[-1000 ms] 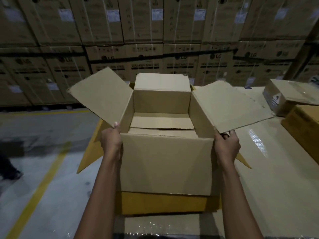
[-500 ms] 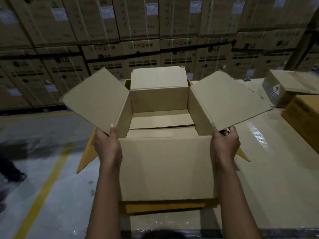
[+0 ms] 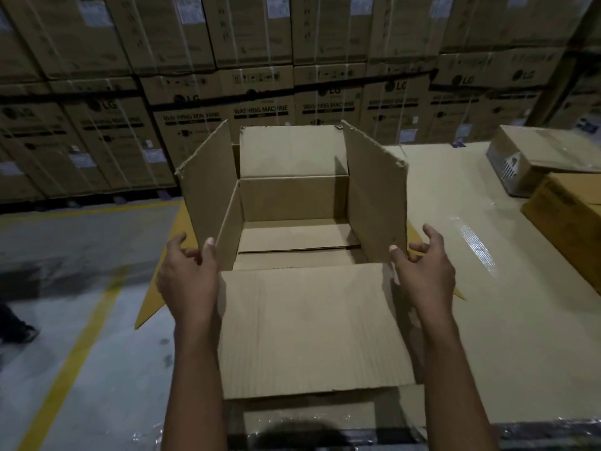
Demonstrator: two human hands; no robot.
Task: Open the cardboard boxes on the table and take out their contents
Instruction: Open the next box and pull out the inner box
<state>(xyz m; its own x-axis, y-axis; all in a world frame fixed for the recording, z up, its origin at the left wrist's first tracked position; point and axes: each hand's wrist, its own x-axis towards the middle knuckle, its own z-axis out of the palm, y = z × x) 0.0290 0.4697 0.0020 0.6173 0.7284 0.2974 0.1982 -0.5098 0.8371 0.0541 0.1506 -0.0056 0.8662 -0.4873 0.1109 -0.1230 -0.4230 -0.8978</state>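
Note:
An open cardboard box [image 3: 309, 330] stands on the table in front of me. Inside I see only its bottom flaps, no contents. Its near flap hangs toward me, and the far flap [image 3: 289, 151] stands up. Both side flaps are upright. My left hand [image 3: 188, 278] pinches the near edge of the left flap [image 3: 208, 190], thumb inside and fingers outside. My right hand [image 3: 422, 271] holds the lower near corner of the right flap [image 3: 377, 196] loosely, its thumb on the inner face and its fingers spread behind.
The table [image 3: 487, 353] has a glossy wrapped top. A flat yellow cardboard sheet [image 3: 149, 301] sticks out under the box. At the right stand a taped box [image 3: 536, 157] and a yellow-brown box [image 3: 569, 229]. Stacked cartons [image 3: 260, 60] fill the back. A person's foot [image 3: 16, 330] is on the floor at left.
Both side flaps swung from spread outward to upright. My hands left the box's front corners and now grip the flaps' near edges.

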